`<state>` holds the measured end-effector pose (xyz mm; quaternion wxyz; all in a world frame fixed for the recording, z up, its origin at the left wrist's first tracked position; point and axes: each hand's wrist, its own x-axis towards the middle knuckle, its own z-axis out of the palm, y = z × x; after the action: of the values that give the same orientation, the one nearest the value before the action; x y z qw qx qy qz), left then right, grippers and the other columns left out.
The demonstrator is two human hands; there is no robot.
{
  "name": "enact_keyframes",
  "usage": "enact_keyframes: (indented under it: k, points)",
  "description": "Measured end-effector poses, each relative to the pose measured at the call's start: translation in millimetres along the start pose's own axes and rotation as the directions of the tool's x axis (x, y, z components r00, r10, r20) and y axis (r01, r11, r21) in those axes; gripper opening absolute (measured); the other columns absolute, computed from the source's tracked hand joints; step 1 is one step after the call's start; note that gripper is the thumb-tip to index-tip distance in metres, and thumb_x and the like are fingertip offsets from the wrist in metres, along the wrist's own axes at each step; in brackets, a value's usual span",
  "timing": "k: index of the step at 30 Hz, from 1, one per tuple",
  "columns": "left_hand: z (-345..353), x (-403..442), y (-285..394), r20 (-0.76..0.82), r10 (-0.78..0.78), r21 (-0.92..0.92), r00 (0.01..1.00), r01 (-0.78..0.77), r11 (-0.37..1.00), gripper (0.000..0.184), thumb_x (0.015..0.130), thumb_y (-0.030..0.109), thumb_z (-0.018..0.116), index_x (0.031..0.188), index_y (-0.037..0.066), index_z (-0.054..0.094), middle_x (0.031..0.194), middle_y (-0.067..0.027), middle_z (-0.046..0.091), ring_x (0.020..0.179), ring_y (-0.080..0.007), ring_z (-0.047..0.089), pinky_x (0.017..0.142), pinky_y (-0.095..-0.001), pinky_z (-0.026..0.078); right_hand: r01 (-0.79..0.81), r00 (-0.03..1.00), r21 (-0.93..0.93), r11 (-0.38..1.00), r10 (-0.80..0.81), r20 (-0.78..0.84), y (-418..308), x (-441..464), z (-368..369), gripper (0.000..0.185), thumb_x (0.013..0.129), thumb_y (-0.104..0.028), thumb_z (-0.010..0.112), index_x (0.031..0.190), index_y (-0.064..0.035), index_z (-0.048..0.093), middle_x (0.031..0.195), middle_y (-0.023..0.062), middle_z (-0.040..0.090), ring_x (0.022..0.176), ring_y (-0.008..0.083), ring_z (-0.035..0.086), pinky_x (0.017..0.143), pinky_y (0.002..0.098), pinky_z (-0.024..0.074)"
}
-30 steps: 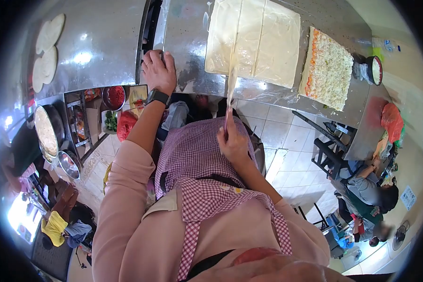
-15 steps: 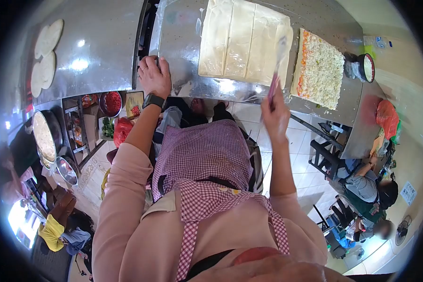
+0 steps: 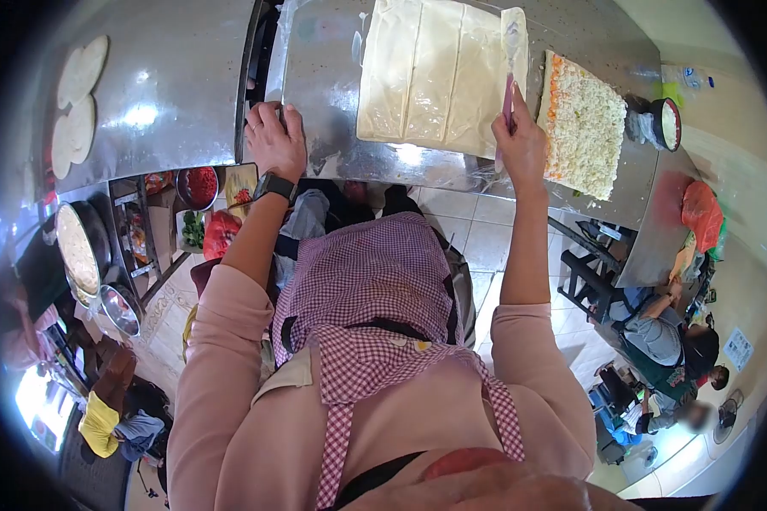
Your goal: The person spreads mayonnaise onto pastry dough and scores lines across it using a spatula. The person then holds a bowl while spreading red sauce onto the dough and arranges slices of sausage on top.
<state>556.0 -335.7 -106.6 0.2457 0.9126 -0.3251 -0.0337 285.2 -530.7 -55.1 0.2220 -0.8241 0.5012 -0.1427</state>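
Observation:
A large sheet of pale, shiny dough (image 3: pixel 435 77) lies on the metal table, with lines running across it from far to near. My right hand (image 3: pixel 521 145) is closed around the pink handle of a narrow utensil (image 3: pixel 509 98). Its pale far end lies over a strip at the sheet's right side; whether it is a knife or a spreader I cannot make out. My left hand (image 3: pixel 274 140) rests with fingers spread on the table's near left edge, apart from the dough. To the right sits a dough piece covered in white shreds (image 3: pixel 586 128), with an orange band along its left side.
Flat dough rounds (image 3: pixel 78 128) lie on the left table (image 3: pixel 179 94), beyond a dark gap. A bowl of white filling (image 3: pixel 669 123) stands far right. Below left are a bowl of chopped red food (image 3: pixel 198 186) and a large pan (image 3: pixel 78 243). Other people are at both sides.
My right hand has moved up and slightly right, onto the sheet's right side, still holding the pink-handled utensil. My left hand stays at the table edge.

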Motion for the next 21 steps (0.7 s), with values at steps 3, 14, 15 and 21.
enact_keyframes:
  k: [3, 14, 15, 21]
  points:
    - [0.5, 0.3, -0.5, -0.009, 0.009, 0.004, 1.0, -0.009, 1.0, 0.03, 0.087, 0.032, 0.045, 0.099, 0.006, 0.049, 0.105, -0.0164, 0.049, 0.096, -0.0378, 0.047, 0.08, -0.0483, 0.038, 0.038, 0.999, 0.008, 0.999, -0.038, -0.03, 2.4, 1.5, 4.0, 0.05, 0.076, -0.015, 0.057, 0.125, -0.0097, 0.047, 0.065, 0.0186, 0.058, 0.057, 0.0317, 0.059, 0.055, 0.0391, 0.0476]
    - [0.3, 0.5, 0.5, -0.047, 0.048, 0.009, 0.998, -0.047, 0.999, 0.03, 0.088, 0.032, 0.045, 0.097, 0.004, 0.049, 0.098, -0.0201, 0.049, 0.091, -0.04, 0.048, 0.078, -0.0472, 0.038, -0.007, 1.0, 0.026, 1.0, 0.006, 0.018, -9.0, -5.9, 1.6, 0.049, 0.08, -0.016, 0.055, 0.127, -0.0102, 0.045, 0.068, 0.0187, 0.057, 0.058, 0.0276, 0.058, 0.057, 0.0367, 0.0458]
    - [0.1, 0.4, 0.3, -0.044, 0.05, 0.009, 0.998, -0.05, 0.999, 0.03, 0.088, 0.032, 0.045, 0.097, 0.004, 0.049, 0.099, -0.0201, 0.049, 0.091, -0.0401, 0.048, 0.078, -0.0473, 0.038, -0.012, 1.0, 0.031, 0.999, 0.012, 0.021, -9.7, -11.1, 1.8, 0.049, 0.08, -0.016, 0.055, 0.128, -0.0105, 0.045, 0.068, 0.0189, 0.057, 0.058, 0.0278, 0.058, 0.057, 0.0371, 0.0458]
    - [-0.7, -0.1, 1.3, -0.032, 0.032, 0.016, 0.999, -0.032, 0.999, 0.031, 0.089, 0.034, 0.044, 0.098, 0.005, 0.049, 0.1, -0.0198, 0.049, 0.091, -0.0401, 0.047, 0.078, -0.0474, 0.038, -0.036, 0.997, -0.003, 0.999, 0.036, 0.072, -18.1, -45.7, -2.4, 0.057, 0.078, -0.009, 0.054, 0.132, -0.0118, 0.038, 0.068, 0.0184, 0.057, 0.059, 0.0315, 0.06, 0.056, 0.0388, 0.0469]
